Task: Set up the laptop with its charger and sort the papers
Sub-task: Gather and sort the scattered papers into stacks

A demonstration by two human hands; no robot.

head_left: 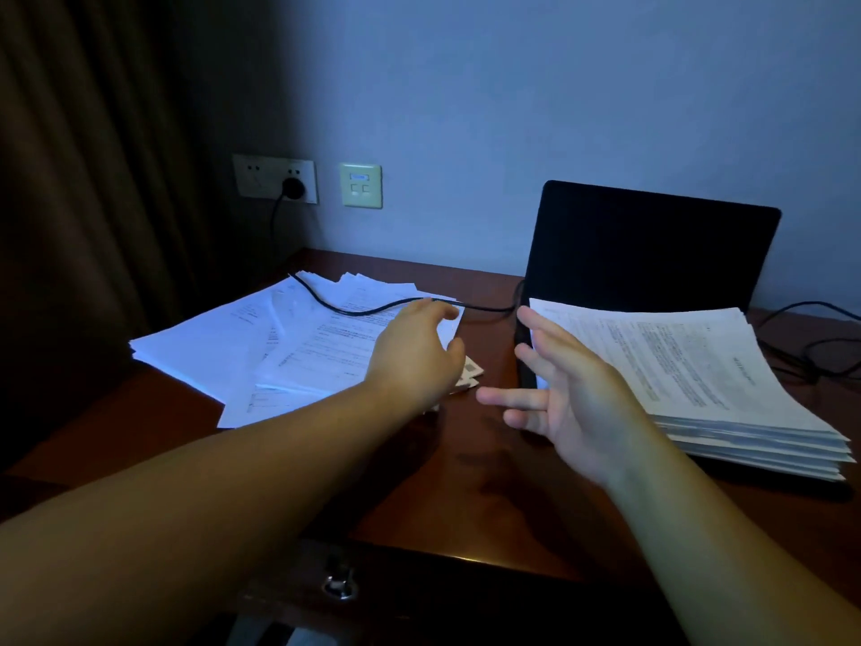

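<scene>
Loose white papers [261,338] lie scattered on the left of the brown desk [466,496]. My left hand [414,352] reaches over their right edge, fingers loosely curved, holding nothing that I can see. A neat thick stack of papers [689,370] covers the base of the open black laptop [652,244] on the right. My right hand [554,380] hovers beside that stack's left edge with fingers spread. A black charger cable [345,310] runs from the wall plug [293,186] across the loose papers towards the laptop's left side.
A white wall socket plate [275,179] and a second small wall plate [361,185] sit behind the desk. Dark curtains [93,179] hang at the left. More black cables [810,352] lie right of the laptop. A drawer handle [340,585] shows below the desk's front edge.
</scene>
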